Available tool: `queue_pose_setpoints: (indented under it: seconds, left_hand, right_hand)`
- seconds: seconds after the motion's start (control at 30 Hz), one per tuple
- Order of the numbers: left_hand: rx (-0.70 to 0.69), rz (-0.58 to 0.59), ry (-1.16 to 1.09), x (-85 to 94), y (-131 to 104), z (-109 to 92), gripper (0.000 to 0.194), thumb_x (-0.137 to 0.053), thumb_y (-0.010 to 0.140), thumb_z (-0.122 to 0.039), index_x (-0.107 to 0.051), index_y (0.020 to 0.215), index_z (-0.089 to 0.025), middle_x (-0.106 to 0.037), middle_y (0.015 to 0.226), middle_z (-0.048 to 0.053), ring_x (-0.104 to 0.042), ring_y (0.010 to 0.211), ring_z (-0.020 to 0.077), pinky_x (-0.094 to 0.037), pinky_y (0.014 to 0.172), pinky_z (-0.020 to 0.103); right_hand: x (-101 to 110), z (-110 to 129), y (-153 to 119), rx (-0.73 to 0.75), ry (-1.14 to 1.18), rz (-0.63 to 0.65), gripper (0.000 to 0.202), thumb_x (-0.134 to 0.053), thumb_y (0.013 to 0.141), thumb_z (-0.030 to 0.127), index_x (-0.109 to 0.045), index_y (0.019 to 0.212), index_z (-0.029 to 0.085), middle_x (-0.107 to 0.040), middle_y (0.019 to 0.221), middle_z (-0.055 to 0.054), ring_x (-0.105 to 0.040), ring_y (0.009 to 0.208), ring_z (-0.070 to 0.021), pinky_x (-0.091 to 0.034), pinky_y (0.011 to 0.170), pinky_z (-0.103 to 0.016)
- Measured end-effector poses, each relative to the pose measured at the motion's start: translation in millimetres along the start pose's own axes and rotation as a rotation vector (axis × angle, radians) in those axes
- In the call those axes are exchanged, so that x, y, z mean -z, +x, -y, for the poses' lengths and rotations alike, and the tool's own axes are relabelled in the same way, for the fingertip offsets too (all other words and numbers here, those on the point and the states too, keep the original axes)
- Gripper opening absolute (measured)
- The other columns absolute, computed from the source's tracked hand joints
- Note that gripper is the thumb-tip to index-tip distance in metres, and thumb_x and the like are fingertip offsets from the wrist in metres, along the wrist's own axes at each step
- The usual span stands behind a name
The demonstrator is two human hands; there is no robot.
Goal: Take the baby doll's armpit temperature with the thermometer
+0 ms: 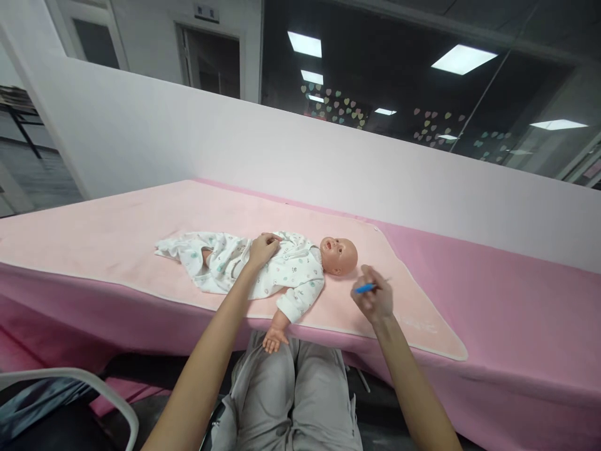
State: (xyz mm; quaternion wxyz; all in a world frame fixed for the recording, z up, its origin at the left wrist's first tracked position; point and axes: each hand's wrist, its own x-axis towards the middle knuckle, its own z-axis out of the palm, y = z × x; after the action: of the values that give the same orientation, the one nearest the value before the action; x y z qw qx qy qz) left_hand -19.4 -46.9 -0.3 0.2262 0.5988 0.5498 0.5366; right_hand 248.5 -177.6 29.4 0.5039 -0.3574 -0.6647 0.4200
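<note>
A baby doll [339,255] in a white patterned outfit [293,269] lies on its back on a peach mat [141,216], its head to the right and one arm hanging over the table's front edge. My left hand [263,249] rests on the doll's belly, fingers bent against the cloth; whether it grips any cloth is hidden. To the right of the doll's head, my right hand [374,294] is raised a little over the mat, closed around a small blue object [365,288] like a pen, slightly blurred.
Pink cloth [469,294] covers the table under the mat. Behind it stands a low white wall [375,181] with dark glass above. A chair's white armrest [94,383] is at the lower left, and my legs are below the front edge.
</note>
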Motion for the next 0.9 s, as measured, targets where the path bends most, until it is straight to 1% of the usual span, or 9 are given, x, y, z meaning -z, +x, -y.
queue_pose_setpoints:
  seconds: [0.07,0.2,0.3,0.37,0.43,0.57,0.7,0.8,0.9]
  left_hand:
    - [-0.009,0.045,-0.246,4.6,-2,-5,0.018,-0.057,0.062,-0.024,-0.067,0.076,-0.018,-0.058,0.062,0.001,-0.052,0.064,0.0158,-0.037,0.06,0.026]
    - [-0.055,0.099,-1.035,19.2,-5,-15,0.018,-0.059,0.067,-0.033,-0.062,0.079,-0.021,-0.051,0.063,-0.001,-0.049,0.062,0.0126,-0.041,0.062,0.026]
    - [-0.069,0.181,-1.296,24.3,-10,-24,0.016,-0.058,0.069,-0.037,-0.06,0.074,-0.022,-0.048,0.062,-0.001,-0.048,0.061,0.0118,-0.042,0.062,0.027]
    - [-0.05,0.295,-1.253,21.1,-14,-32,0.017,-0.061,0.068,-0.036,-0.06,0.073,-0.021,-0.048,0.061,0.0,-0.046,0.058,0.0114,-0.04,0.057,0.026]
    - [-0.06,0.376,-1.093,12.2,-16,-41,0.018,-0.064,0.066,-0.035,-0.062,0.073,-0.019,-0.05,0.059,0.0,-0.045,0.055,0.0108,-0.037,0.054,0.025]
    - [-0.194,0.356,-0.481,-17.0,-11,-50,0.02,-0.066,0.067,-0.034,-0.069,0.079,-0.018,-0.064,0.077,0.004,-0.055,0.07,0.0158,-0.04,0.065,0.027]
    - [-0.285,0.337,-0.021,-40.2,-3,-38,0.018,-0.067,0.064,-0.032,-0.071,0.077,-0.019,-0.068,0.089,0.006,-0.058,0.088,0.023,-0.042,0.082,0.033]
    - [-0.292,0.383,-0.004,-42.6,-1,-28,0.016,-0.066,0.064,-0.032,-0.07,0.074,-0.019,-0.067,0.094,0.006,-0.058,0.094,0.0239,-0.041,0.09,0.036]
    - [-0.262,0.434,-0.127,-37.1,-4,-26,0.018,-0.067,0.063,-0.032,-0.07,0.074,-0.019,-0.067,0.1,0.006,-0.059,0.096,0.0232,-0.043,0.09,0.034]
  right_hand:
    - [-3,-9,-1,0.026,-0.239,-0.02,0.042,-0.042,0.086,0.052,-0.039,0.057,0.021,-0.036,0.04,0.007,-0.035,0.035,-0.0078,-0.029,0.038,-0.02]
    - [2,-26,-8,0.104,-0.796,-0.079,0.027,-0.046,0.088,0.04,-0.052,0.071,0.019,-0.057,0.063,0.001,-0.052,0.057,-0.0118,-0.036,0.055,-0.023]
    - [8,-41,-13,0.167,-1.056,-0.008,0.016,-0.043,0.089,0.027,-0.057,0.091,0.02,-0.063,0.085,-0.004,-0.058,0.077,-0.0165,-0.039,0.063,-0.025]
    - [9,-52,-15,0.182,-1.18,0.009,0.02,-0.04,0.088,0.02,-0.058,0.097,0.019,-0.063,0.091,-0.006,-0.058,0.087,-0.0186,-0.041,0.065,-0.025]
    - [7,-62,-15,0.15,-1.259,-0.066,0.026,-0.037,0.087,0.014,-0.059,0.1,0.018,-0.062,0.091,-0.008,-0.057,0.089,-0.0194,-0.042,0.067,-0.026]
    - [-3,-76,-14,0.057,-1.333,-0.17,0.045,-0.034,0.079,0.001,-0.054,0.116,0.014,-0.06,0.093,-0.011,-0.056,0.087,-0.0206,-0.043,0.072,-0.029]
    - [-9,-71,-2,0.062,-1.258,-0.231,0.051,-0.032,0.076,-0.001,-0.054,0.119,0.017,-0.061,0.093,-0.011,-0.056,0.083,-0.0214,-0.043,0.071,-0.031]
    - [-15,-53,20,0.199,-1.029,-0.304,0.04,-0.034,0.081,0.008,-0.057,0.112,0.018,-0.063,0.095,-0.009,-0.057,0.086,-0.0217,-0.045,0.073,-0.032]
    - [-30,-31,53,0.354,-0.861,-0.284,0.035,-0.034,0.085,0.012,-0.058,0.109,0.018,-0.064,0.097,-0.009,-0.057,0.093,-0.0218,-0.044,0.08,-0.033]
